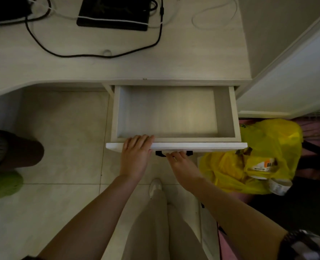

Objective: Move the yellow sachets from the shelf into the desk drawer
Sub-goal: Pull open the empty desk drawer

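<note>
The white desk drawer (176, 111) is pulled out below the desk edge, and its inside holds nothing. My left hand (135, 155) lies on the drawer's front edge at the left, fingers flat over the rim. My right hand (181, 166) reaches under the front panel, fingers curled at the dark handle (161, 153). No yellow sachets and no shelf are in view.
The desk top (193, 59) carries a black flat device (114, 14) and black and white cables. A yellow plastic bag (256, 158) lies on the floor right of the drawer. A white panel (290, 81) stands at the right. Another person's leg (14, 151) and green shoe are at the left.
</note>
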